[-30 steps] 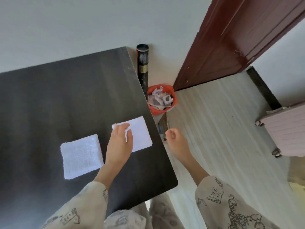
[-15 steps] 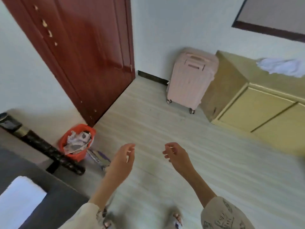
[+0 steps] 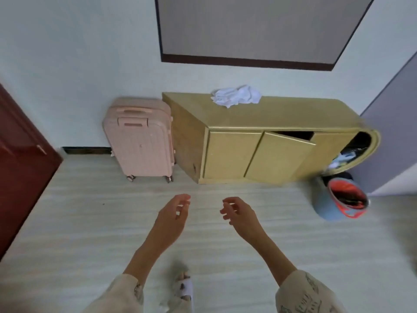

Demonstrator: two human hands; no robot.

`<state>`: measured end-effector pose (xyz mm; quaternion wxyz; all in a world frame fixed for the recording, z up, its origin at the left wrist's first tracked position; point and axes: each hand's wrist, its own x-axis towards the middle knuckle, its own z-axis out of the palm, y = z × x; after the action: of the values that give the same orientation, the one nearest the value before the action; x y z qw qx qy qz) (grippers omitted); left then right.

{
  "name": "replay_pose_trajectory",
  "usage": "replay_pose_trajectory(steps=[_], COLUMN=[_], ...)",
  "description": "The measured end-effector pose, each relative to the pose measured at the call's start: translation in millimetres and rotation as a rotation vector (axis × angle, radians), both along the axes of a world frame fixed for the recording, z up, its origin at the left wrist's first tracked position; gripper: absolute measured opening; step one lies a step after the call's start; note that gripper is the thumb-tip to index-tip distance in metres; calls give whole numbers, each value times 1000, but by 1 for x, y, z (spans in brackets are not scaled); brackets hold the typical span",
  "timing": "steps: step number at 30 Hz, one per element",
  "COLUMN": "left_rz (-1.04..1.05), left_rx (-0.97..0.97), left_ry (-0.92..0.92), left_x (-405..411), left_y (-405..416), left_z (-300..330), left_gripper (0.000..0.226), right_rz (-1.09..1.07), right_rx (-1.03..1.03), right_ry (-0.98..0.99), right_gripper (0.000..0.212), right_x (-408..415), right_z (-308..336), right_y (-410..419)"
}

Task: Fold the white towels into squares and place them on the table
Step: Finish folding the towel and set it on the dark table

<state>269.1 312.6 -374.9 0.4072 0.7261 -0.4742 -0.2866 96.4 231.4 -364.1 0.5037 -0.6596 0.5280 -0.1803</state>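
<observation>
Both hands up in front, over the floor point(image 3: 90, 222), holding nothing. Left hand point(image 3: 172, 216) & right hand point(image 3: 240, 212): fingers loosely curled, apart from each other. Towels point(image 3: 235, 96) lie crumpled in a pile on top of the cabinet point(image 3: 270, 114), well ahead of the hands. Suitcase point(image 3: 141, 141) just beside the cabinet's left end. Bin point(image 3: 338, 199) near its right end, contents blurred, maybe cloth.

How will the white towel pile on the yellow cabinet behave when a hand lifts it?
The white towel pile lies crumpled in soft folds on the yellow cabinet, so it will probably be floppy and droop from the hand. It looks light. More than one cloth may be bunched there, so part might slip away unless gathered.
</observation>
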Motion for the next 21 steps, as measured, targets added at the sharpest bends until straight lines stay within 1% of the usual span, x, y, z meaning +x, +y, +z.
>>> replay_pose_trajectory(steps=[4, 8, 13, 21], left_rz=[-81, -132, -114, -187], left_rx=[14, 63, 74, 219], left_ry=[28, 43, 14, 9], left_x=[-2, 19, 50, 63], left_y=[-94, -199, -328, -480], left_z=[-15, -25, -13, -34], left_gripper=[18, 22, 26, 28], right_rz=[-44, -86, -147, -198], right_rx=[7, 4, 30, 115], right_ry=[20, 19, -6, 15], right_gripper=[13, 12, 14, 12], right_x=[-2, 14, 35, 44], right_z=[-13, -16, -7, -28], right_y=[-90, -189, -302, -452])
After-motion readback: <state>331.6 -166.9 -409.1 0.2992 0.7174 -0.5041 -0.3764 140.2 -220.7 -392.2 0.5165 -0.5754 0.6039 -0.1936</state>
